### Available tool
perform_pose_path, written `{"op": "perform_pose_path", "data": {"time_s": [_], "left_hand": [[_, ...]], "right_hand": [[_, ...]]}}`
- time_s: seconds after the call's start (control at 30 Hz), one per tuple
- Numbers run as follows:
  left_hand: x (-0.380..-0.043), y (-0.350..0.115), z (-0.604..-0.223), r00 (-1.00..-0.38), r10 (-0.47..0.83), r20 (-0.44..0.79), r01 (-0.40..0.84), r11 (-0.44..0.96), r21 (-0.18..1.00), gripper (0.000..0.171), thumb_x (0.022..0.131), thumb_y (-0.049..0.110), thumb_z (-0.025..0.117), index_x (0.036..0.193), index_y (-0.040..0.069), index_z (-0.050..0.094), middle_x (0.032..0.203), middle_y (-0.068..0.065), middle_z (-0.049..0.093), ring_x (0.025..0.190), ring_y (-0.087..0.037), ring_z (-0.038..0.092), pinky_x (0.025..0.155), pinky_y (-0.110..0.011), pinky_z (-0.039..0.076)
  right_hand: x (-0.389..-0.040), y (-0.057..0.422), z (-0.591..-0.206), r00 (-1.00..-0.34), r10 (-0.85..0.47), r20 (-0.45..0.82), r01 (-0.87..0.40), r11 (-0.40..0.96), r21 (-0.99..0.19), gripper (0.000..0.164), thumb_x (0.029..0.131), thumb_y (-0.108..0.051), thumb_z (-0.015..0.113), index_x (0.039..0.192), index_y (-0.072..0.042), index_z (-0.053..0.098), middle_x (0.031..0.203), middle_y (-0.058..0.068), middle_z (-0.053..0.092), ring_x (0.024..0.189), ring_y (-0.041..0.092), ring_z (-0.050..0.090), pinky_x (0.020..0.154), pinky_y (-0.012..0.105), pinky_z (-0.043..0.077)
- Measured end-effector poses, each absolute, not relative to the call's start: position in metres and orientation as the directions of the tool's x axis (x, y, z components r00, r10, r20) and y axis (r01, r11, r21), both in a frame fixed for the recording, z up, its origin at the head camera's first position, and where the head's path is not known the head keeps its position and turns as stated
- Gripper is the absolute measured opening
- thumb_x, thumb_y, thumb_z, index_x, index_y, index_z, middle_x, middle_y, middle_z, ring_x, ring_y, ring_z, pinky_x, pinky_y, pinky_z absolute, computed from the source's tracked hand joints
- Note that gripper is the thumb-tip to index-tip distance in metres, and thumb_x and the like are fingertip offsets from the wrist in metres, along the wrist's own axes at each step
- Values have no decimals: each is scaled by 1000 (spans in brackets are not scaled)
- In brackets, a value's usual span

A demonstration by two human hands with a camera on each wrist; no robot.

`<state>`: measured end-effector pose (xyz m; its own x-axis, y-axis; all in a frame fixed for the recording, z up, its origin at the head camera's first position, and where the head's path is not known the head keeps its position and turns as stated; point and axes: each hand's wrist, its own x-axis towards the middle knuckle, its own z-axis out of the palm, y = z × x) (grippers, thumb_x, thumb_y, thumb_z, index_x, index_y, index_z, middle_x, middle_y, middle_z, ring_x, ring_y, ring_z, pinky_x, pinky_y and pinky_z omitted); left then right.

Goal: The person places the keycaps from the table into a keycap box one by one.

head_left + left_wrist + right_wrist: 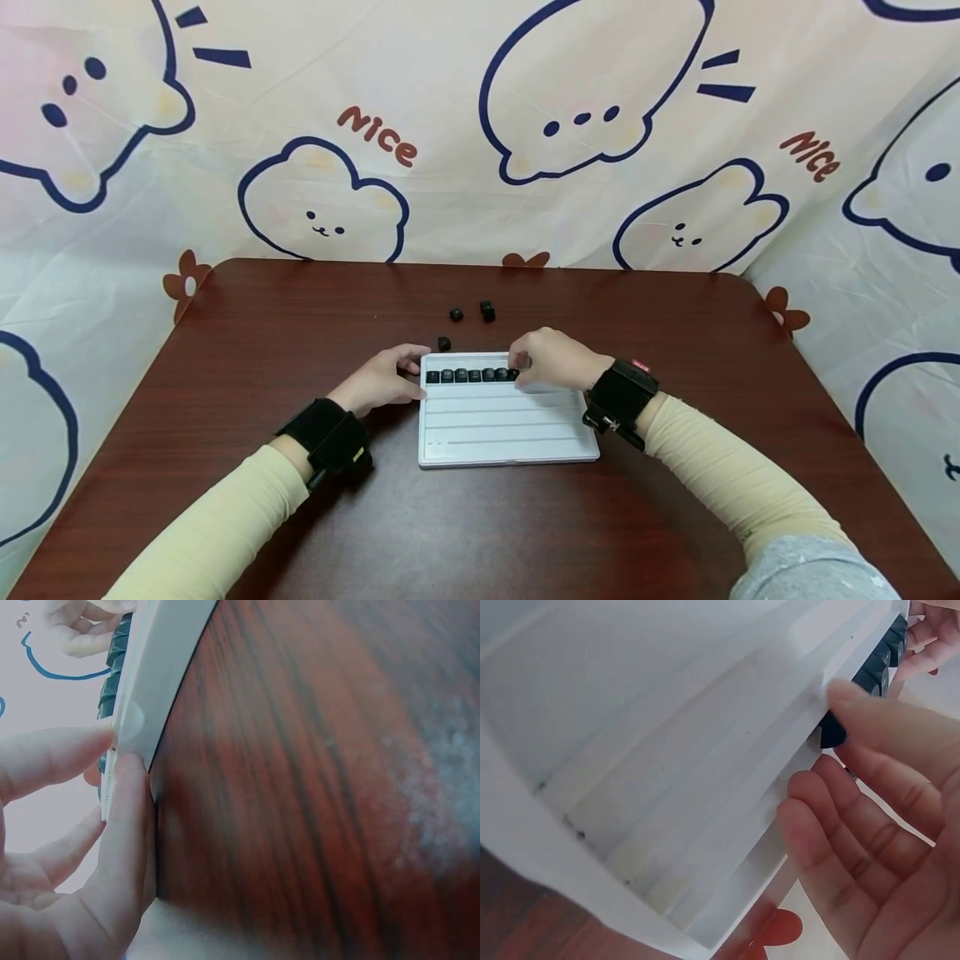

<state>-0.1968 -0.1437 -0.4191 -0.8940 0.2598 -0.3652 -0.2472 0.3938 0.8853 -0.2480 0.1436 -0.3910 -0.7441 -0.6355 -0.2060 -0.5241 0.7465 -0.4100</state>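
Bright, even head view, dull sheen on the table, soft shadow beside the left sleeve, hazy wrist views, right hand blurred at one fingertip.

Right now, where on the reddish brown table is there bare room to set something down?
The table is bare on the near side of the white rectangular tray, between the pale yellow sleeves, and toward both far corners. Crowded: the tray's far edge, with the left hand, right hand and loose small black keycap-like pieces.

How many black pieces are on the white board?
7 black pieces, all in one row along the white board's far edge; the right hand, at the rightmost, may hide others.
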Motion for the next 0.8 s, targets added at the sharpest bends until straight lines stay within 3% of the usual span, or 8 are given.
{"op": "perform_pose_path", "data": {"time_s": [0.4, 0.8], "left_hand": [[-198, -143, -419, -893, 264, -365, -246, 394, 886, 67, 87, -10, 73, 149, 1, 48, 120, -19, 50, 105, -28, 56, 81, -34, 57], [-200, -145, -422, -890, 265, -371, -247, 405, 880, 66, 88, -8, 74, 149, 2, 48, 120, -18, 50, 108, -28, 53, 83, -36, 57]], "right_hand": [[-249, 146, -394, -742, -645, -179, -536, 733, -419, 12, 86, -13, 84, 87, -15, 72, 83, -6, 65, 79, 13, 58, 74, 32, 51], [-246, 146, -395, -758, -626, -182, -519, 748, -413, 11, 86, -13, 84, 94, -13, 76, 88, -4, 68, 80, 14, 59, 75, 32, 52]]}}
